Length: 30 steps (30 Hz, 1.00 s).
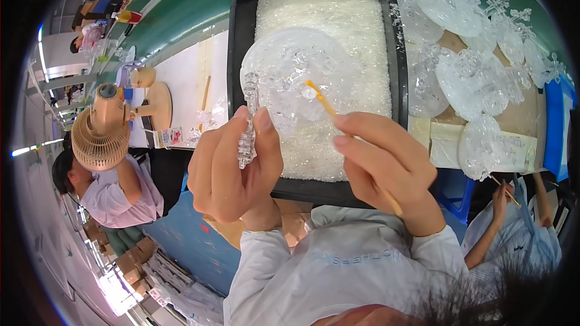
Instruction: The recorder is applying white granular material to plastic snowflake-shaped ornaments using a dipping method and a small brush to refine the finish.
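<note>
My left hand (235, 172) is closed on a clear, ridged plastic stem (247, 142), pinching it upright between thumb and fingers. Just beyond it, a round frosted clear disc (266, 54) with shiny raised parts lies above the white flakes (326, 0); whether stem and disc are one piece I cannot tell. In my right hand (386, 163) is a thin brush (325, 101) with a yellow shaft, held like a pen. Its tip touches or hovers just over the disc's middle. A black tray (399, 84) holds the flakes beneath both hands.
Several clear disc-based ornaments (471, 81) crowd the board to the right, beside a blue bin (556, 127). A tan fan (99, 127) stands left, near a co-worker's sleeve (118, 199). At lower right, another person's hand (500, 199) holds a thin stick.
</note>
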### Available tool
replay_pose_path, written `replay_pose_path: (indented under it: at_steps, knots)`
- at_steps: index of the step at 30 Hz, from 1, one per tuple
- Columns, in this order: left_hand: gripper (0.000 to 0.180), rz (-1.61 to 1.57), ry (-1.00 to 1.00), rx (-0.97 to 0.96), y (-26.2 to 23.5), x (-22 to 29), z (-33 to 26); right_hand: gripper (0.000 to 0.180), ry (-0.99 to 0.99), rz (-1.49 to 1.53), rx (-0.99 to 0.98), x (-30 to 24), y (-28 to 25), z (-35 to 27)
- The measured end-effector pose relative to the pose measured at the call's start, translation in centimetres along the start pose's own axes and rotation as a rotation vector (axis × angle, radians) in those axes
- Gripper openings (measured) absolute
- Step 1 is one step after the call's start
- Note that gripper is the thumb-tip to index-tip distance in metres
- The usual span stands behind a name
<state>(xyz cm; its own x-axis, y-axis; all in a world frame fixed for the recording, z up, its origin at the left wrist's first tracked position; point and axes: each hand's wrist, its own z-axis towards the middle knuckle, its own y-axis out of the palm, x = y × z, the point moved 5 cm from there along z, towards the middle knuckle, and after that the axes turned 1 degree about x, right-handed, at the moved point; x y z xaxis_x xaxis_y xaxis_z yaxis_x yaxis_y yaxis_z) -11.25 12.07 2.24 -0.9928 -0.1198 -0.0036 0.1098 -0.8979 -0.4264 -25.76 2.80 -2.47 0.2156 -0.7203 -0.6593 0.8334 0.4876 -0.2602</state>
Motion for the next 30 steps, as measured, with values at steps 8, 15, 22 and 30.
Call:
replay_pose_path:
  at_steps: [8, 15, 22, 30]
  knots:
    - [0.018, -0.017, -0.088, -0.011, 0.0, -0.5, -0.1, 0.024, 0.011, 0.041, 0.158, 0.0, -0.9, -1.1]
    - [0.019, 0.006, -0.120, -0.001, -0.2, -0.6, -0.5, 0.026, 0.008, 0.059, 0.115, 0.1, -0.7, -1.1]
    - [0.020, 0.047, -0.132, -0.024, -0.4, -0.6, -0.5, 0.025, -0.008, 0.031, 0.130, -0.1, -0.9, -1.2]
    - [0.020, 0.014, -0.180, -0.005, -0.4, -1.0, -0.7, 0.023, 0.009, 0.024, 0.144, 0.2, -0.8, -1.1]
